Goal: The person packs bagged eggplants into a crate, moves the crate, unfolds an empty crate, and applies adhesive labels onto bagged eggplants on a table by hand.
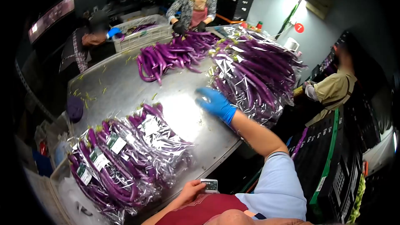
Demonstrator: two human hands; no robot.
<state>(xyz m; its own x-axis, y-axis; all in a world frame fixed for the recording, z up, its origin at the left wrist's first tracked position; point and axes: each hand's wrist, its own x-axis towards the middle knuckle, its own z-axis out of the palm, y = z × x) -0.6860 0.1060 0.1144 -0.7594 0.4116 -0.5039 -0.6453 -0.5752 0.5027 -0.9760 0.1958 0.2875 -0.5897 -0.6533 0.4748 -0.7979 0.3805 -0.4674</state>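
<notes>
My right hand (216, 103), in a blue glove, reaches out over the metal table with its fingers stretched and slightly blurred. Nothing shows in it. Close beside it lies a large pile of bagged long purple eggplants (254, 66) in clear plastic. Low in the view, my bare left hand (193, 190) grips labels (209, 185), dark green and white, near my red apron. Left of it, another group of bagged eggplants (121, 158) lies on the table, several bags bearing similar green-and-white labels. Loose eggplants (173, 56) are heaped at the far side.
Across the metal table (179, 108), a person in dark gloves (179, 27) handles loose eggplants. Another person's blue glove (113, 32) is by a white crate (141, 31). A third person in a tan top (335, 89) stands at right, near stacked black crates (329, 162).
</notes>
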